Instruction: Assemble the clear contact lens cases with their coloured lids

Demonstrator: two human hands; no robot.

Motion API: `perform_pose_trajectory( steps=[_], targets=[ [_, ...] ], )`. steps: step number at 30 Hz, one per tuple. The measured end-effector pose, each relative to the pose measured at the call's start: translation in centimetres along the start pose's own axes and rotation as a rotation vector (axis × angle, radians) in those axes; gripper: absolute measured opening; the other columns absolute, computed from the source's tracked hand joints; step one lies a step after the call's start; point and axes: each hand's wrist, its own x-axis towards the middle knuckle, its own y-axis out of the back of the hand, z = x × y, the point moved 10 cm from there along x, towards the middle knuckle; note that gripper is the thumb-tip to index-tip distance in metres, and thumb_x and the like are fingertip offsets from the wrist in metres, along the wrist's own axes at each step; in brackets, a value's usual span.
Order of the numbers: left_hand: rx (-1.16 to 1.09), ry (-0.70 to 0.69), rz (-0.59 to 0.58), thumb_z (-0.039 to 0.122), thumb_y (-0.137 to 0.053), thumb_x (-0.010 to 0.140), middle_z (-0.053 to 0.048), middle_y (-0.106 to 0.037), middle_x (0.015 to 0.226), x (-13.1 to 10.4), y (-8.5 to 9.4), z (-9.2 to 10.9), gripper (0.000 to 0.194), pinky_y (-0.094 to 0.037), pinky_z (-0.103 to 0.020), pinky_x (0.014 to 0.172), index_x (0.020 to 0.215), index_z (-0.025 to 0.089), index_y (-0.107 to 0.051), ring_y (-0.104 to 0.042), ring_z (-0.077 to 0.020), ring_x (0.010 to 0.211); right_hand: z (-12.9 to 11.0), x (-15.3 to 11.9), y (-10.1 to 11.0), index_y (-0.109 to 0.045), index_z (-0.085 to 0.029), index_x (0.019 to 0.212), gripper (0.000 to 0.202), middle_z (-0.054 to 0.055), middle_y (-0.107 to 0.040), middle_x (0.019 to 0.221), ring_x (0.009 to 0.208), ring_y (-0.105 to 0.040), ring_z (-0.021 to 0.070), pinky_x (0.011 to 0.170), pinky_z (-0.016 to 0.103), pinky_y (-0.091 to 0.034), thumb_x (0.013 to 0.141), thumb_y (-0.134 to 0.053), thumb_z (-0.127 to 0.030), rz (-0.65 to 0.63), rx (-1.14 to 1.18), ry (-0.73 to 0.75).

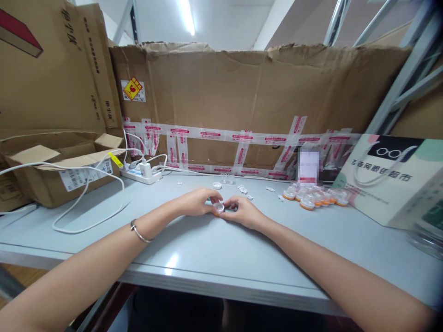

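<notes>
A small round clear container with an orange base (218, 209) is at the middle of the table, between my hands. My left hand (198, 202) closes on its left side with thumb and fingers. From the right, my right hand (244, 212) pinches the same container, fingers curled. A white round ring-like piece (217, 185) lies just beyond my fingers. Behind it are small clear pieces (227, 179), and to the right lie small white parts (242, 189). Several similar clear containers with orange bases (307, 202) are grouped farther right.
A phone (308, 166) stands upright behind the grouped containers. At right is a paper bag (377, 184). A power strip (141, 174) with white cables (121, 203) and an opened cardboard box (44, 184) occupy the left. A large taped carton (221, 92) walls off the back.
</notes>
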Motion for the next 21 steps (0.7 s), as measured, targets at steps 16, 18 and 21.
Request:
perform_pose_trajectory(
  steps=[16, 18, 21],
  targets=[
    [0.007, -0.070, -0.073, 0.027, -0.059, 0.076, -0.006, -0.065, 0.091, 0.0, -0.2, 1.0, 0.026, -0.042, -0.022, 0.068, 0.100, 0.018, -0.066, -0.059, -0.0154, 0.078, -0.5, 0.1, 0.3, -0.069, -0.020, 0.080, 0.029, 0.002, -0.063, 0.085, 0.082, -0.057, 0.0185, 0.074, 0.027, -0.043, 0.061, -0.068, -0.043, 0.009, -0.013, 0.044],
    [0.016, -0.065, -0.083, 0.030, -0.059, 0.076, -0.005, -0.067, 0.084, 0.0, -0.3, 1.0, 0.027, -0.041, -0.020, 0.064, 0.098, 0.018, -0.067, -0.059, -0.0139, 0.072, -0.5, 0.1, 0.2, -0.070, -0.020, 0.081, 0.030, 0.003, -0.063, 0.085, 0.082, -0.057, 0.0184, 0.075, 0.027, -0.043, 0.061, -0.068, -0.041, 0.000, 0.010, 0.040],
    [0.091, -0.057, -0.070, 0.030, -0.061, 0.073, -0.004, -0.067, 0.078, 0.0, -0.2, 1.2, 0.025, -0.040, -0.019, 0.062, 0.093, 0.017, -0.068, -0.058, -0.0132, 0.067, -0.3, 0.2, 0.2, -0.071, -0.020, 0.081, 0.025, 0.003, -0.063, 0.087, 0.085, -0.055, 0.0178, 0.077, 0.027, -0.042, 0.062, -0.069, -0.036, -0.006, 0.036, 0.036]
  ],
)
